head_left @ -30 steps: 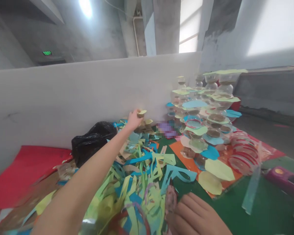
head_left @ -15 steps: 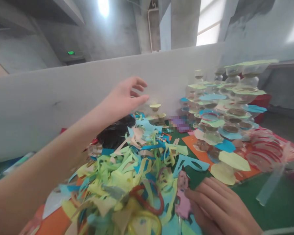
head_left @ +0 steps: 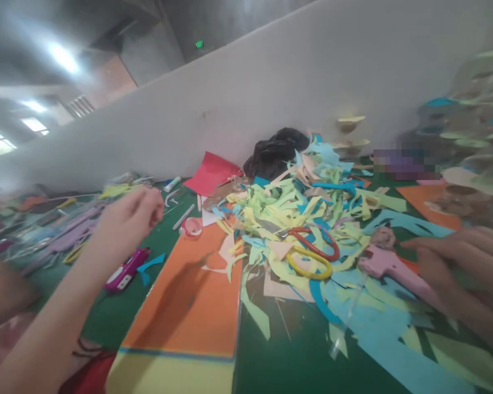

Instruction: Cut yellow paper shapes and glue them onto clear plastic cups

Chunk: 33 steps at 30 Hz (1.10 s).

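The right hand [head_left: 464, 268] is resting at the right edge of view, fingers extended across the rear of a pink plastic hot-glue gun [head_left: 384, 264]; contact appears likely, but I cannot tell whether it is grasping; the gun is lying on the scraps at the near right of a heap of cut coloured paper strips [head_left: 287, 219], on a green worktop [head_left: 299, 350]; it is probably light and stiff, with smooth plastic that may slip slightly; the body looks like the best place to take hold, well away from the nozzle, though the nozzle end is not clearly resolved.

The left hand [head_left: 129, 216] is raised over the worktop, fingers loosely curled and blurred; nothing shows in it, but I cannot tell whether it is empty; it is nearest a magenta-and-white plastic tool [head_left: 125, 269], lying below it on the green surface.

Red-and-yellow-handled scissors [head_left: 312, 251] are lying on the heap, left of the gun; a sheet of orange card [head_left: 184, 295] is lying flat to the left of the heap; a black plastic bag [head_left: 273, 153] is sitting against a white partition wall [head_left: 230, 98].
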Available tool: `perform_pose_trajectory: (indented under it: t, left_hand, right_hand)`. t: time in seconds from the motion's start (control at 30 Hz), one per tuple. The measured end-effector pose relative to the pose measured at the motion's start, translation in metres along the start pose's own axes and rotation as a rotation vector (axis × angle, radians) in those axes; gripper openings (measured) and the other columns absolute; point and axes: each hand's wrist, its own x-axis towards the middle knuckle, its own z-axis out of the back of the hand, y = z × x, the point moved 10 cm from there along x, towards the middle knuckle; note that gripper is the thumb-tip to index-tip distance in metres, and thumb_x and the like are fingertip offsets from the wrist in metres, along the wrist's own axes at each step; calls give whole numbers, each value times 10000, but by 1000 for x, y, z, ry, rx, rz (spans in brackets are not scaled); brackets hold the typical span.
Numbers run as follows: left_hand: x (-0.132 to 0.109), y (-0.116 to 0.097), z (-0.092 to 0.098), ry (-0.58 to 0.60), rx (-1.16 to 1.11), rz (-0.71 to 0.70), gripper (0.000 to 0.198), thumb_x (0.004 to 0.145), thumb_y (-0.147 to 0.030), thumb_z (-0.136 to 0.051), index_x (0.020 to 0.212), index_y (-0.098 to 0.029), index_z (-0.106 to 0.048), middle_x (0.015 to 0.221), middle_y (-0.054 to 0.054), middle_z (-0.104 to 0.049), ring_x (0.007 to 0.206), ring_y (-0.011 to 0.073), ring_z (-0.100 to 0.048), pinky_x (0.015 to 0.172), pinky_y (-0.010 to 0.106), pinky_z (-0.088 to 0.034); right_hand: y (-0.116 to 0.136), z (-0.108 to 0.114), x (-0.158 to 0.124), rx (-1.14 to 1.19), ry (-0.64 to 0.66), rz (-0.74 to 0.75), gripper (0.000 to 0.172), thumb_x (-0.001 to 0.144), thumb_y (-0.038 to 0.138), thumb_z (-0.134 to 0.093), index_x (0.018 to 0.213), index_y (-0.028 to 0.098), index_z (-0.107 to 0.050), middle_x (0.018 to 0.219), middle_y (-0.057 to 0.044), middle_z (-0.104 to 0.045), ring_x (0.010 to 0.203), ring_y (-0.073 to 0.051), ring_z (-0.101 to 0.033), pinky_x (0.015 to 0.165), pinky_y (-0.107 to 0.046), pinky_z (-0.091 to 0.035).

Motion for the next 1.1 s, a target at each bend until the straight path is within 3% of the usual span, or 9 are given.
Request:
perform_pose_trajectory:
  t: [0.07,0.17,0.27,0.37,0.7,0.83,0.93,1.03,1.1]
  left_hand:
    - [-9,41,-30,124,123,20,395,874,-597,-459,995,-255,-614,919,31,-687,816,249,-685,746,409,-565]
    - [-13,73,-76,209,120,-103,731,746,-647,-570,1275,-147,-512,1339,178,-570,1282,365,-507,1071,495,-400]
    - [-13,91,-120,349,51,-105,842,767,-622,-542,1430,-131,-372,1507,188,-426,1385,346,-405,1130,469,-321]
    - [-12,92,-140,405,-3,-41,772,821,-570,-521,1466,-185,-343,1473,136,-493,1325,316,-491,1095,418,-370]
    - [-17,86,-139,339,63,27,692,818,-493,-566,1443,-246,-398,1339,87,-619,1175,332,-614,992,410,-463]
    - [-18,88,-144,342,46,27,733,838,-513,-541,1488,-242,-340,1432,105,-545,1254,343,-561,1048,449,-426]
    - [-16,88,-145,353,-9,24,893,840,-548,-543,1557,-182,-156,1561,165,-362,1374,353,-436,1113,476,-360]
    - [-25,81,-124,324,-16,-3,1038,821,-567,-572,1558,-78,-28,1617,242,-137,1477,367,-213,1172,511,-248]
    - [-46,70,-99,287,6,-54,915,844,-534,-558,1550,-125,-145,1611,220,-197,1470,365,-238,1162,534,-269]
  right_hand:
    - [7,5,5,-42,-48,41,99,945,267,-556,859,224,-581,752,-7,-646,641,-168,-607,591,-312,-437]
    - [16,6,11,-90,-62,73,126,964,239,-511,861,211,-578,768,-22,-664,680,-178,-637,633,-305,-458]
    - [17,3,15,-85,-71,63,147,952,200,-506,820,205,-571,765,-27,-680,676,-175,-645,659,-297,-473]
    - [13,4,15,-118,-105,57,150,918,165,-537,778,207,-571,723,-12,-669,645,-155,-635,625,-265,-472]
    - [-5,9,13,-185,-120,-45,161,899,199,-544,748,191,-599,664,-16,-628,582,-139,-581,532,-238,-431]
    - [-4,6,12,-173,-103,-33,153,904,191,-548,762,188,-601,701,-15,-648,618,-134,-596,570,-226,-449]
    - [-3,7,11,-185,-114,-24,156,908,193,-551,760,194,-602,694,-9,-646,620,-129,-594,573,-219,-448]
    - [-1,5,12,-187,-97,-31,167,906,211,-537,750,203,-595,673,-7,-637,604,-141,-594,563,-235,-446]
    - [1,3,13,-194,-77,-39,179,908,230,-521,746,207,-593,672,-10,-635,604,-150,-598,570,-249,-449]
